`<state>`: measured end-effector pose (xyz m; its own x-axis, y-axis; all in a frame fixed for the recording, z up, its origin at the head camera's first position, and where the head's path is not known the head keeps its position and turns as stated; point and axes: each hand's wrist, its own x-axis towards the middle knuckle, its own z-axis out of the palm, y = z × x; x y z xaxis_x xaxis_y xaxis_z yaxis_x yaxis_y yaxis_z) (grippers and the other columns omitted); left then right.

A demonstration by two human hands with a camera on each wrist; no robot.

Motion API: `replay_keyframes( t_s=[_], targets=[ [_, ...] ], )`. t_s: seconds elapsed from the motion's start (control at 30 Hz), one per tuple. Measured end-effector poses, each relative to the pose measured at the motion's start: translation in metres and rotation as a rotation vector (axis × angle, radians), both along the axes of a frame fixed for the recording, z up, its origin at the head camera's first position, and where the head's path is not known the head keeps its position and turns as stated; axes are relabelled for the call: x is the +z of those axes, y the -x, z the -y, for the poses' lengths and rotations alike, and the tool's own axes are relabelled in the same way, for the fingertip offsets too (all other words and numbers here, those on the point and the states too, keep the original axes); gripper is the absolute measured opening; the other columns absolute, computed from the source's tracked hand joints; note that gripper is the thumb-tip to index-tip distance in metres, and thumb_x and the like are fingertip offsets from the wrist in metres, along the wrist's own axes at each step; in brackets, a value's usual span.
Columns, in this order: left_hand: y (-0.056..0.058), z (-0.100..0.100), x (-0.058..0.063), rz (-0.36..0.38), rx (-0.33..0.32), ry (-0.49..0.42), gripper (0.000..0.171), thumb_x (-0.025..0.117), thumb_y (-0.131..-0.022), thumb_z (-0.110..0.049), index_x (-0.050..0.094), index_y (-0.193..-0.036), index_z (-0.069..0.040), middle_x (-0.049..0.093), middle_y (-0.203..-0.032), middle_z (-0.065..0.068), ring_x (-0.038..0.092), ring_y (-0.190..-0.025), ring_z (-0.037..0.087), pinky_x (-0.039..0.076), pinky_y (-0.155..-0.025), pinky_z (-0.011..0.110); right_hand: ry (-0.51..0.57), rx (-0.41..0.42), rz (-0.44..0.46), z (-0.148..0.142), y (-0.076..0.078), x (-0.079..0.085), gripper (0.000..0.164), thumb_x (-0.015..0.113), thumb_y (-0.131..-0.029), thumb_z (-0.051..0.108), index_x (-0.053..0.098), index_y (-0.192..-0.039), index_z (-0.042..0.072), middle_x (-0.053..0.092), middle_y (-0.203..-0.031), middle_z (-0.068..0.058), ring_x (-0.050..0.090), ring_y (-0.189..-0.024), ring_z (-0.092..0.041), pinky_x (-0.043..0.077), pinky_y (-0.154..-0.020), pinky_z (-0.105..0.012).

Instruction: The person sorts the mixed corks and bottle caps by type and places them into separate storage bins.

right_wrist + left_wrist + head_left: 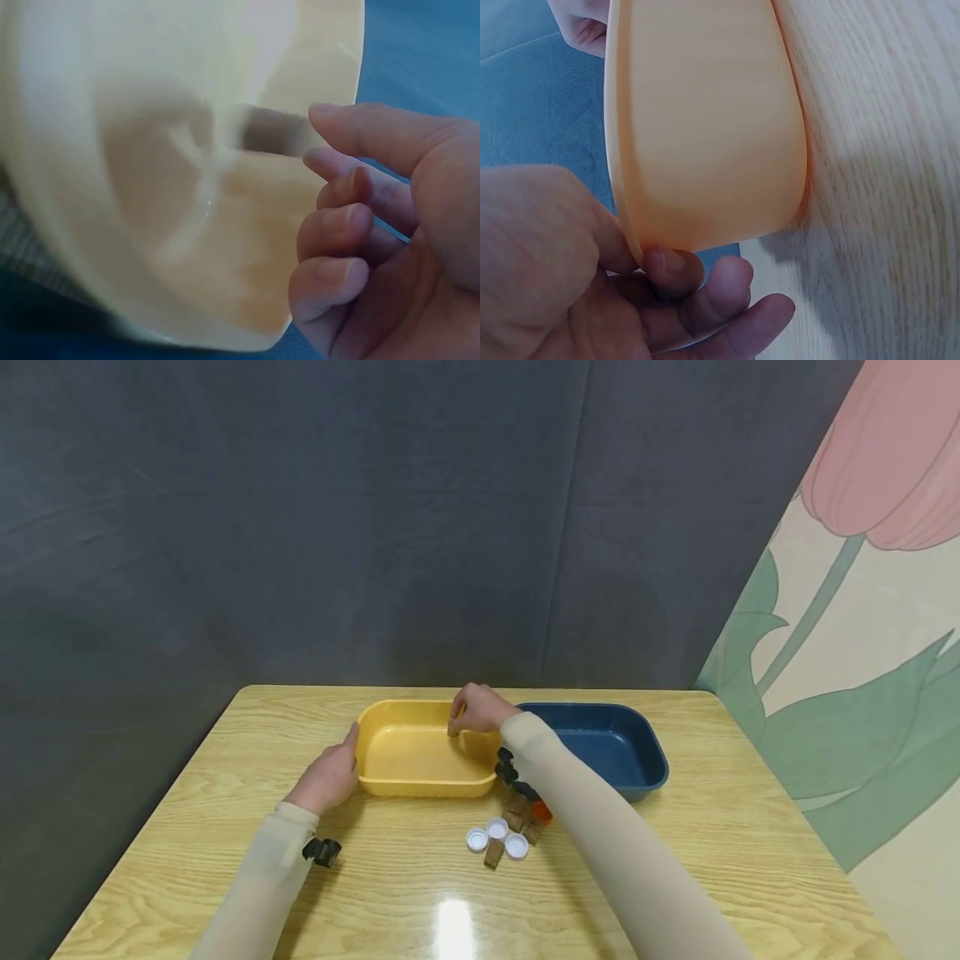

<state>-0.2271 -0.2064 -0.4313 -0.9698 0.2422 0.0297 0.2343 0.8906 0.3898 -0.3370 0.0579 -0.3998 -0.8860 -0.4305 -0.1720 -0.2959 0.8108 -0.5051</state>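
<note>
A yellow tray [420, 789] stands on the table, and my left hand [333, 777] is at its left end. In the left wrist view the left thumb and index finger pinch the tray's rim [622, 172], the other fingers loosely bent below. My right hand [477, 708] is over the tray's right part. Between its thumb and index fingertips it holds a brown cork [274, 131] by one end, blurred in the right wrist view. The other right fingers are curled in towards the palm. Inside the tray, the visible floor [412, 756] is bare.
A dark blue tray [611, 756] stands right of the yellow one, partly behind the right sleeve. In front lie white bottle caps [516, 846], an orange cap [542, 812], a single cork [493, 853] and more corks [514, 817]. A dark curtain [405, 527] hangs behind the table.
</note>
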Motion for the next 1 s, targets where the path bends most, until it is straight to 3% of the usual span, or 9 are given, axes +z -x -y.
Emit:
replay_keyframes(
  t_s=[0.2, 0.53, 0.67, 0.83, 1.0],
  targets=[
    [0.000, -0.001, -0.001, 0.000, -0.006, 0.005, 0.055, 0.035, -0.104, -0.002, 0.015, -0.151, 0.018, 0.059, -0.128, 0.035, 0.064, -0.109, 0.038, 0.052, -0.088, 0.048, -0.030, 0.018, -0.025, -0.001, -0.004, 0.003, 0.017, 0.077, -0.089, 0.019, 0.076, -0.104, 0.009, 0.070, -0.101, -0.004, 0.058, -0.082, -0.019, 0.050, -0.073, -0.028],
    [-0.001, 0.000, -0.001, -0.011, -0.015, -0.008, 0.058, 0.036, -0.106, -0.007, 0.012, -0.152, 0.018, 0.057, -0.130, 0.035, 0.060, -0.117, 0.044, 0.047, -0.100, 0.054, 0.010, 0.056, -0.046, -0.008, -0.008, 0.002, 0.021, 0.077, -0.089, 0.020, 0.077, -0.106, 0.008, 0.069, -0.099, -0.003, 0.058, -0.085, -0.018, 0.051, -0.076, -0.029],
    [-0.001, -0.001, -0.001, -0.009, -0.013, -0.017, 0.059, 0.037, -0.106, -0.010, 0.012, -0.152, 0.017, 0.055, -0.133, 0.036, 0.057, -0.121, 0.045, 0.044, -0.103, 0.055, 0.073, 0.080, -0.031, -0.013, -0.017, 0.005, 0.023, 0.077, -0.089, 0.019, 0.076, -0.108, 0.006, 0.067, -0.095, -0.003, 0.056, -0.080, -0.017, 0.049, -0.069, -0.027],
    [-0.001, -0.002, 0.000, -0.014, -0.015, -0.015, 0.058, 0.037, -0.106, -0.009, 0.012, -0.152, 0.018, 0.055, -0.132, 0.036, 0.058, -0.120, 0.045, 0.044, -0.103, 0.055, 0.149, 0.134, -0.015, -0.020, -0.034, 0.009, 0.022, 0.076, -0.091, 0.019, 0.076, -0.108, 0.006, 0.060, -0.074, -0.003, 0.048, -0.062, -0.014, 0.040, -0.056, -0.025],
    [-0.002, -0.002, 0.000, -0.013, -0.022, -0.018, 0.059, 0.037, -0.106, -0.009, 0.012, -0.152, 0.018, 0.055, -0.133, 0.037, 0.057, -0.120, 0.046, 0.044, -0.102, 0.056, 0.217, 0.196, -0.031, -0.027, -0.055, 0.015, 0.016, 0.075, -0.091, 0.018, 0.076, -0.104, 0.010, 0.052, -0.061, 0.001, 0.041, -0.053, -0.011, 0.035, -0.053, -0.025]
  ],
)
